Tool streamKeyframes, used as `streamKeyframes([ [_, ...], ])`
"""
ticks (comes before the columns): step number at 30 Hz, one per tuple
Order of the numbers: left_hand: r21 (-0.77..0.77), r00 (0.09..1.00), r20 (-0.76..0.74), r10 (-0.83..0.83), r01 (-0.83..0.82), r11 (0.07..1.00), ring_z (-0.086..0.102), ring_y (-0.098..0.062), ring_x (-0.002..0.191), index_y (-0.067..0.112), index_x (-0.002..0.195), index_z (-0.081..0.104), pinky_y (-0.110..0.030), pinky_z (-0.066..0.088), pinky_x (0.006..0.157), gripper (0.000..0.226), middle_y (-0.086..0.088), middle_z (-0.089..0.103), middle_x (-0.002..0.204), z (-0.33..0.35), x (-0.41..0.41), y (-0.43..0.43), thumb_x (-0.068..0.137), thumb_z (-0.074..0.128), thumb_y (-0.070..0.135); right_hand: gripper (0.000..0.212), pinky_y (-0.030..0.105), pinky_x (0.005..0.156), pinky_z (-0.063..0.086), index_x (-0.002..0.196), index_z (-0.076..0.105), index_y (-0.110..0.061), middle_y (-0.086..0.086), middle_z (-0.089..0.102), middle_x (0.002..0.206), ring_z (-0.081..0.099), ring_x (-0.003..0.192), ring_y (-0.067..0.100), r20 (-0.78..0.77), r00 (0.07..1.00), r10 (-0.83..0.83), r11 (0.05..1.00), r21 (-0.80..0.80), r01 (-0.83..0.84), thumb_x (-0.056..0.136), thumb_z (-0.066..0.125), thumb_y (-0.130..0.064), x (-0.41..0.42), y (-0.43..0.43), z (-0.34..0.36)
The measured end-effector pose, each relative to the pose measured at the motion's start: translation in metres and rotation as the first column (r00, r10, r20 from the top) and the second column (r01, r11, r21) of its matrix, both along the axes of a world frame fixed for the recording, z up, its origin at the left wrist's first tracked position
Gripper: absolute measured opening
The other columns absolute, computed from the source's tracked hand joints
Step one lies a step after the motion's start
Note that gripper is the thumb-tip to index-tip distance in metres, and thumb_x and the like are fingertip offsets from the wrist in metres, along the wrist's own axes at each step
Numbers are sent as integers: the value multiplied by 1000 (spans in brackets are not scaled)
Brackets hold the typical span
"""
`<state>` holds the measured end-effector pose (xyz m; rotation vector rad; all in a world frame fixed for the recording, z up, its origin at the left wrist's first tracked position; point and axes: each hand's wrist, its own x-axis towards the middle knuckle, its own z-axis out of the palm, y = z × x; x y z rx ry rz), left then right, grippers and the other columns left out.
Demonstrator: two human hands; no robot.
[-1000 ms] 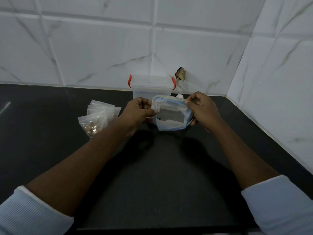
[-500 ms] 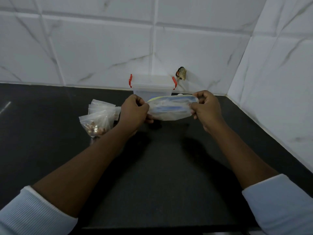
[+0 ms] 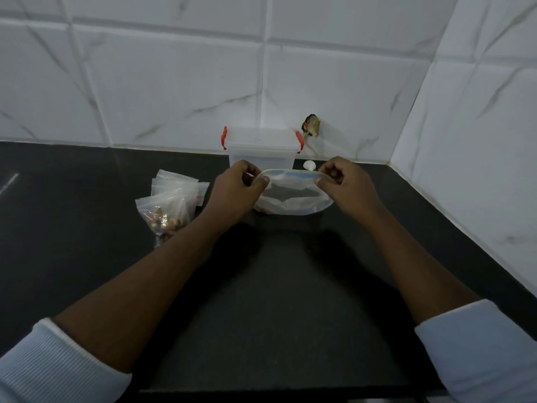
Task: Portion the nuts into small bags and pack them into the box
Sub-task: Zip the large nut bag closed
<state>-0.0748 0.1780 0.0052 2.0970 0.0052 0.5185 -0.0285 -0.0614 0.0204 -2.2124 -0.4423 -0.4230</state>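
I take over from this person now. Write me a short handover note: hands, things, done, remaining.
Left hand and right hand: each pinches one end of the clear zip bag with the blue seal strip.
Small clear bags lie on the black counter to its left; one holds nuts.
The clear plastic box with red latches stands behind, lid on.
Remaining: portion more, pack the box.

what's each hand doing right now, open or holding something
Left hand: closed, pinching the left end of the zip bag.
Right hand: closed, pinching its right end.
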Motion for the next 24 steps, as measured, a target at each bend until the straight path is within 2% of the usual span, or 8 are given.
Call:
streamKeyframes([
  [2, 62, 1000, 12, 8, -9, 998, 65, -7, 83, 25, 102, 63, -25, 54, 70, 16, 9, 67, 90, -2, 0, 1, 96, 68, 39, 14, 14, 70, 46, 106, 71, -19, -7, 68, 97, 63, 88, 5, 31, 997, 72, 996, -53, -70, 94, 72, -25, -2, 1, 1],
  [4, 113, 999, 36, 24, -28, 993, 64, -9, 78, 24, 95, 62, -27, 54, 69, 19, 8, 66, 85, -2, -1, 1, 95, 69, 42, 11, 8, 67, 38, 99, 72, -17, -11, 63, 91, 57, 83, 2, 103, 991, 87, 990, -118, -75, 92, 74, -25, -3, 3, 1],
  [10, 211, 999, 30, 44, -49, 976, 58, -9, 70, 22, 86, 57, -20, 41, 59, 22, 6, 61, 77, 4, -5, -7, 97, 67, 38, 11, 13, 65, 34, 93, 63, -17, -4, 55, 90, 51, 78, 2, 226, 974, 25, 985, -172, 15, 95, 71, -24, -1, 8, 1],
  [13, 109, 997, -27, -77, 79, 991, 62, -12, 78, 17, 98, 61, -23, 50, 66, 26, 2, 65, 86, 6, -7, -9, 97, 66, 43, 9, 9, 65, 33, 98, 60, -19, -4, 53, 96, 51, 80, 0, 218, 975, 44, 975, -224, 6, 98, 68, -22, -1, 7, 2],
  [15, -109, 987, -87, -133, 123, 986, 67, -18, 87, 14, 101, 65, -34, 59, 78, 33, -4, 69, 94, 11, -8, -9, 99, 60, 47, 8, 9, 66, 34, 102, 62, -17, -4, 54, 99, 51, 82, 0, 198, 978, 57, 969, -246, -6, 98, 68, -21, -1, 4, 2],
  [18, -349, 958, -207, -200, 119, 930, 70, -28, 100, 11, 101, 69, -46, 61, 90, 21, -9, 72, 105, 14, -4, -6, 99, 64, 32, 13, 17, 71, 41, 107, 65, -19, -4, 58, 103, 55, 87, 3, 154, 984, 94, 975, -214, -60, 96, 71, -22, -3, 3, 4],
  [21, -399, 932, -262, -249, 130, 908, 69, -27, 107, 12, 99, 70, -45, 61, 91, 7, -8, 71, 111, 14, -1, -1, 94, 71, 16, 18, 29, 76, 54, 107, 69, -28, -6, 69, 100, 65, 89, 14, 23, 987, 157, 985, -77, -154, 92, 77, -31, -4, 2, 7],
  [24, -327, 950, -208, -234, 158, 932, 68, -21, 106, 15, 98, 69, -38, 61, 89, 9, -5, 71, 108, 11, -1, 1, 92, 72, 10, 12, 45, 88, 60, 103, 76, -24, -2, 77, 99, 71, 94, 24, -81, 972, 219, 970, 122, -209, 97, 71, -34, -2, 1, 8],
])
